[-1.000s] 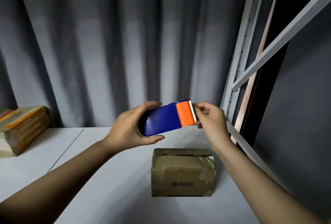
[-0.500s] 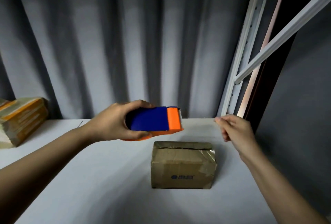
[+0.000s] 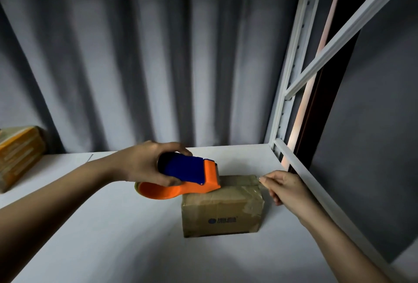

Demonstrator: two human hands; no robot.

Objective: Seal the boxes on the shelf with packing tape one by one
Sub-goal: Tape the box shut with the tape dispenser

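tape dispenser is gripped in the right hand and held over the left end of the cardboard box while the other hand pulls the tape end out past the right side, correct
Not quite. The head view shows the left hand gripping the tape dispenser, not the right. The rest holds: it is over the left end of the cardboard box, and the right hand pinches the tape end past the box's right side.

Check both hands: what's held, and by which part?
Left hand grips the tape dispenser round its blue body. Right hand seems to pinch the tape's free end at the box's right edge; tape barely visible.

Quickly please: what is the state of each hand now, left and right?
Left hand: grips the tape dispenser above the box.
Right hand: fingers pinched together, apparently on the clear tape end.
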